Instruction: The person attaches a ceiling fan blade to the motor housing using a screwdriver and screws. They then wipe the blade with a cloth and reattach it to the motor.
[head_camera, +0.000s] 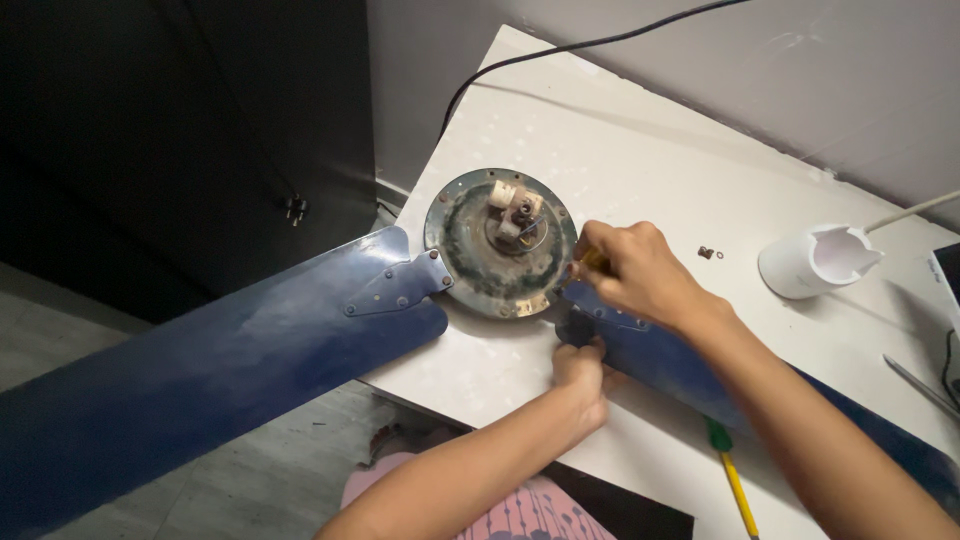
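A round metal fan motor housing (500, 245), tarnished and patchy with dull blue-grey paint, lies flat on a white table (640, 150). At its hub sit pale plastic fittings and a wire loop. A long, smooth dark-blue blade (200, 370) runs out at 8 o'clock, fixed by a riveted bracket, and overhangs the table's edge above the grey floor. A second blue blade (680, 365) leaves at 4 o'clock beneath the forearms.

The right hand (635, 272) is curled tight around a yellow tool handle (594, 260) at the housing's 3 o'clock rim. The left hand (582, 372) pinches the second blade's bracket end at 5 o'clock.

At 3 o'clock, well apart, stand small loose screws (708, 253) and a white plastic cup-shaped cover (815, 262). A yellow-green screwdriver (732, 475) lies near the table's front edge. A black cable (590, 45) crosses the far corner, with bare tabletop at 12 to 2 o'clock.
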